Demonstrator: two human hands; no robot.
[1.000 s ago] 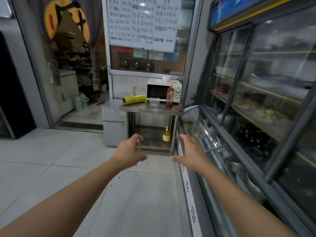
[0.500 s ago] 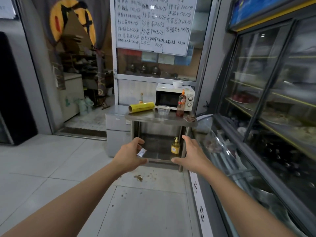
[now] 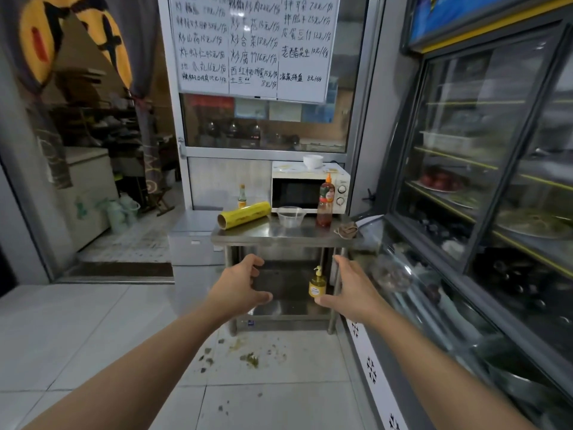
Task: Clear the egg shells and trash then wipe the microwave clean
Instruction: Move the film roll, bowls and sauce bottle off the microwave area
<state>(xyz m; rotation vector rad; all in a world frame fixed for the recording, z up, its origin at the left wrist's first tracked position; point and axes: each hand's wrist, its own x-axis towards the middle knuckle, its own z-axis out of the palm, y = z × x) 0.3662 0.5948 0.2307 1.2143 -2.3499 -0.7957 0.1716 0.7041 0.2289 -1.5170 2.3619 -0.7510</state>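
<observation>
I see the white microwave [image 3: 310,189], door closed, standing upright at the back right of the steel table, yellowish smears on its top, a crumpled brown rag [image 3: 346,229] near the table's right front edge, and crumbly debris [image 3: 249,359] littering the floor tiles below.

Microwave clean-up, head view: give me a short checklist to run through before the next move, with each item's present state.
1. Both hands free: left hand and right hand hold nothing: ok.
2. Microwave within reach: not ok, hands are short of the steel table.
3. Microwave top bare for wiping: not ok, white bowl on it.
4. Cloth at hand: brown rag on table corner: ok.
5. Egg shells located: cannot tell.
</observation>
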